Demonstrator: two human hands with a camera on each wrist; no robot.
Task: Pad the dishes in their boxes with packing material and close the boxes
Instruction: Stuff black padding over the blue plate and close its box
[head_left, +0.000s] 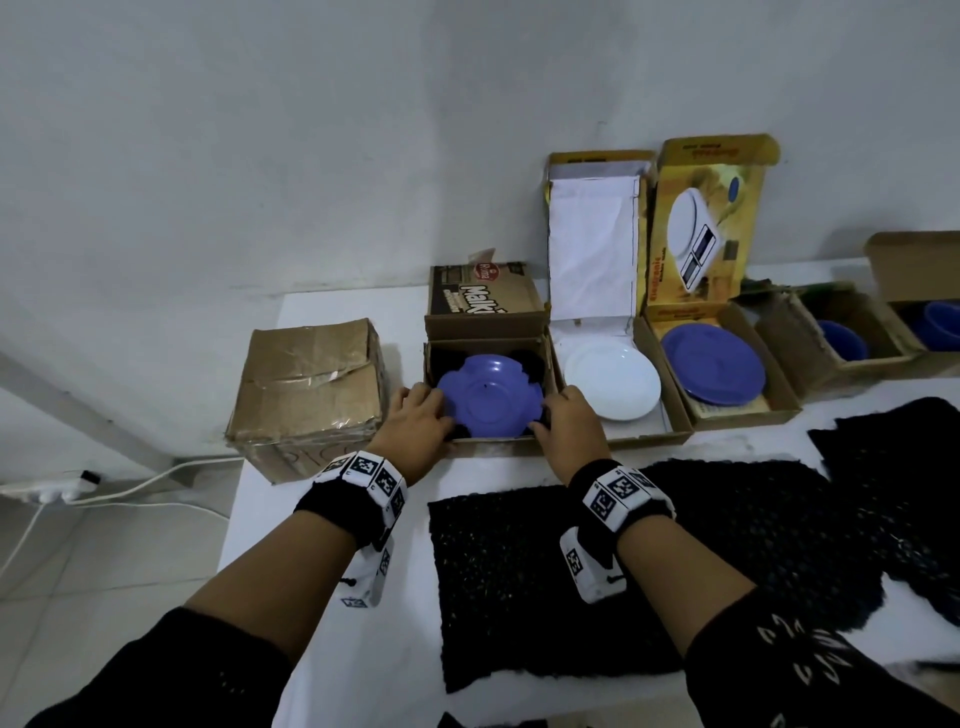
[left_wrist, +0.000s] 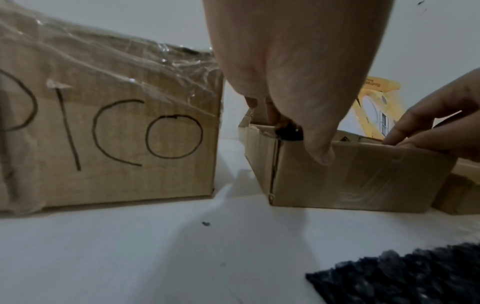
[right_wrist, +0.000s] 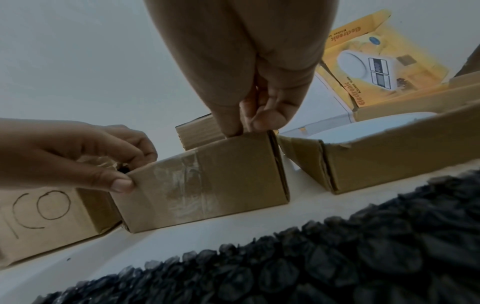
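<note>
A purple plate (head_left: 491, 400) lies upside down in a small open cardboard box (head_left: 488, 441) lined with black padding (head_left: 537, 428). My left hand (head_left: 421, 410) is at the box's near left corner. Its thumb presses the outside of the front wall (left_wrist: 363, 174), and its fingers curl over the rim onto the black padding (left_wrist: 288, 133). My right hand (head_left: 566, 415) is at the near right corner, its fairly straight fingers (right_wrist: 233, 127) reaching down behind the front wall (right_wrist: 207, 185). The box's lid flap (head_left: 485, 296) stands up at the back.
A taped, closed box (head_left: 311, 384) stands to the left. To the right are open boxes with a white plate (head_left: 613, 382), a blue plate (head_left: 711, 364) and blue bowls (head_left: 841, 338). Black bubble-wrap sheets (head_left: 545, 582) cover the near table. The table's left edge (head_left: 234, 519) is close.
</note>
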